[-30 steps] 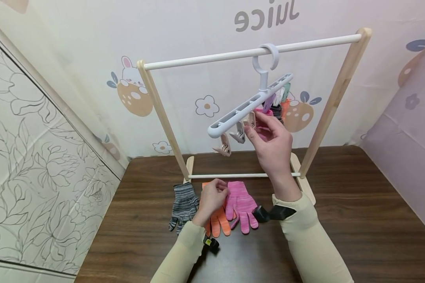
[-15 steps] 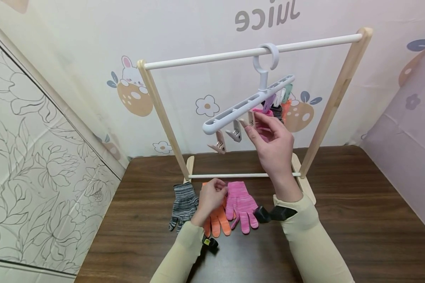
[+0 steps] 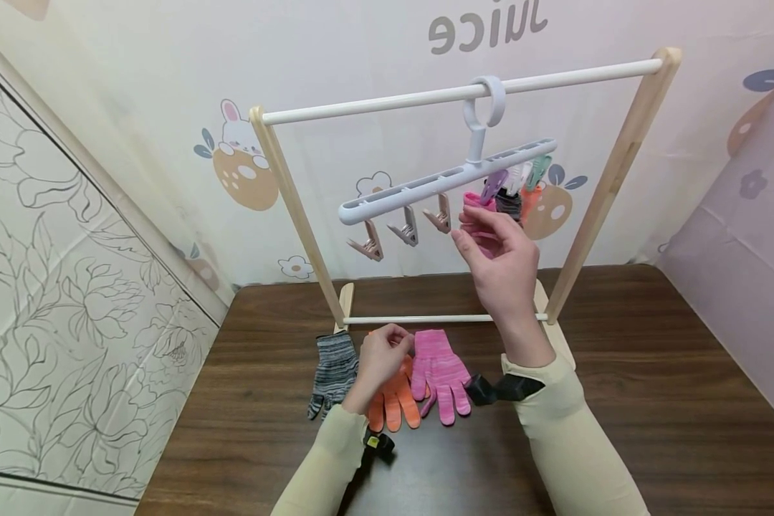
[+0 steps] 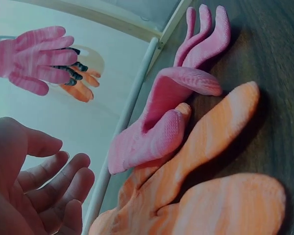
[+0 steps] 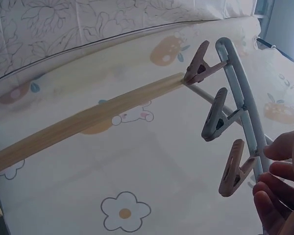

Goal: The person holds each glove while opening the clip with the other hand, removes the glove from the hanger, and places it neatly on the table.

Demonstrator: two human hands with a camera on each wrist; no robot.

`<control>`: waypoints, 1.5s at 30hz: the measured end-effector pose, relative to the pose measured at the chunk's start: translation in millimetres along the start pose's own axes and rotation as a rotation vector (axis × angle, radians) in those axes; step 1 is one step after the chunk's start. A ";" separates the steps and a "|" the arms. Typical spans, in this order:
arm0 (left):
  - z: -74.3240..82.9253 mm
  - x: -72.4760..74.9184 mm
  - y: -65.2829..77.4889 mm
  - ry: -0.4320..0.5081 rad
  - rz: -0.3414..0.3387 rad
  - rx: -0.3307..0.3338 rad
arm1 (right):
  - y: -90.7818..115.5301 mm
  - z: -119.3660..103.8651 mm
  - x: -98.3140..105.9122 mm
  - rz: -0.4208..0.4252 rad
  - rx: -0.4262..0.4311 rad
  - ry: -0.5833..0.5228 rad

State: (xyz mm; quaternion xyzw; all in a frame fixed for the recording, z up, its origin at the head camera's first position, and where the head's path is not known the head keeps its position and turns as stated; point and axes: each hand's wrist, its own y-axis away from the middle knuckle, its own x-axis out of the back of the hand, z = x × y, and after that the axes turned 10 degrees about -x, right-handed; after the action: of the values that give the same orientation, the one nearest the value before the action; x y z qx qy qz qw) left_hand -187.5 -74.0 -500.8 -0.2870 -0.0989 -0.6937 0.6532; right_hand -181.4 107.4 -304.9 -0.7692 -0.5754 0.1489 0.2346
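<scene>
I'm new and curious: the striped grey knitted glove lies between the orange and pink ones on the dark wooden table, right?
Not quite: in the head view, the orange glove lies between the grey glove and pink glove on that table.

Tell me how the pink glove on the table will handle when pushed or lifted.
The pink glove will probably flop, since its knit bends and curls in the left wrist view. It looks light, being thin fabric. It is unlikely to roll, lying spread out on the wooden table.
</scene>
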 end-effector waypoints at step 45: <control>56.1 21.7 18.1 0.144 -0.014 -0.237 | 8.6 71.9 33.3 0.241 -0.122 0.179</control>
State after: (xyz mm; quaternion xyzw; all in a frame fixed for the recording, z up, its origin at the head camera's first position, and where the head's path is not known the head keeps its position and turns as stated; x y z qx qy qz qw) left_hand -154.6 -66.0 -447.9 -0.3110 0.0290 -0.7239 0.6151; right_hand -200.5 150.9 -368.9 -0.8558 -0.4636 0.0715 0.2182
